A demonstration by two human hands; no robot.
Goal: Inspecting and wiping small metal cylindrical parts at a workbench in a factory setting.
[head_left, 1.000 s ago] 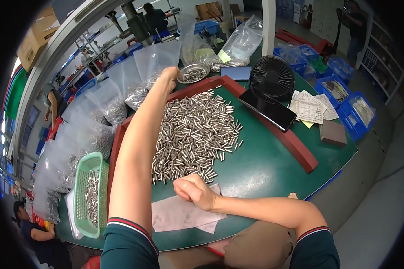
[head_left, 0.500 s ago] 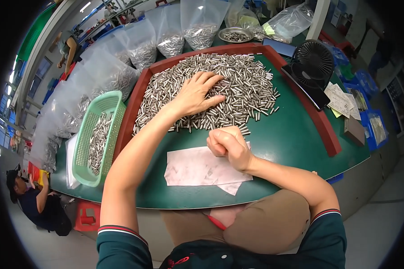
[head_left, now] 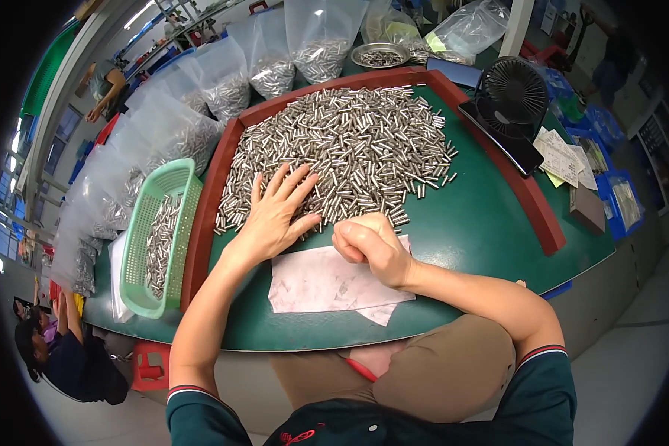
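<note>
A wide heap of small shiny metal pins (head_left: pixel 349 141) lies spread on the green tabletop (head_left: pixel 483 223). My left hand (head_left: pixel 275 215) rests on the heap's near left part, palm down with its fingers spread. Closed in a fist, my right hand (head_left: pixel 373 249) is just off the heap's near edge, above a stained pinkish cloth (head_left: pixel 312 286). Whatever that fist may hold is hidden. To the left of my left forearm stands a light green plastic basket (head_left: pixel 134 260) partly filled with pins.
A dark red wooden rail (head_left: pixel 531 204) borders the heap on three sides. Plastic bags of pins (head_left: pixel 271 70) line the left and far edges. A metal dish (head_left: pixel 379 56), a black fan (head_left: pixel 513 93), a phone (head_left: pixel 524 156) and papers (head_left: pixel 565 157) stand beyond. Other people (head_left: pixel 74 357) are at left.
My left hand has drawn back toward me and left, from the heap's middle to its near left edge. My right fist has barely moved. A person at far left has shifted.
</note>
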